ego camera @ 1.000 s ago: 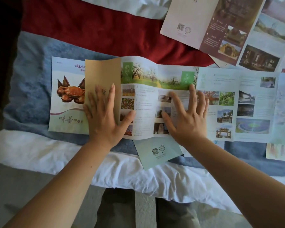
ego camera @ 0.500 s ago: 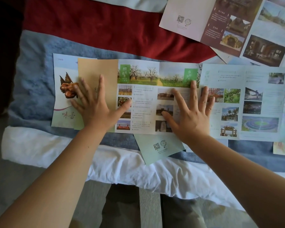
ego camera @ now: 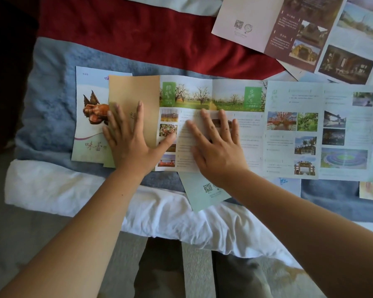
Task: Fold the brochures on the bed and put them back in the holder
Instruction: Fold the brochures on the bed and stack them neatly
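My left hand [ego camera: 129, 147] lies flat, fingers straight and spread, pressing the tan panel [ego camera: 136, 91] of the orchard brochure [ego camera: 228, 95], thumb out toward 3 o'clock over the photo column, gripping nothing. My right hand [ego camera: 220, 153] is flat too, fingers straight, slightly spread, pointing about 11 o'clock, pressing the brochure's middle text panel, holding nothing. The orchard brochure lies open on the blue blanket [ego camera: 47, 104] near the bed edge; the tan panel is folded over its left end and overlaps the crab brochure [ego camera: 91, 117], at 9 o'clock from my left hand. At 3 o'clock from my right hand a pale blue brochure [ego camera: 336, 134] lies unfolded, meeting the orchard one's right edge, cannot tell which is on top. A mint brochure with QR code [ego camera: 200, 196] pokes out at 6 o'clock under my right wrist, onto the white sheet [ego camera: 52, 186]. A brown brochure [ego camera: 289, 24] lies open at 1 o'clock, partly on the red blanket [ego camera: 127, 35]
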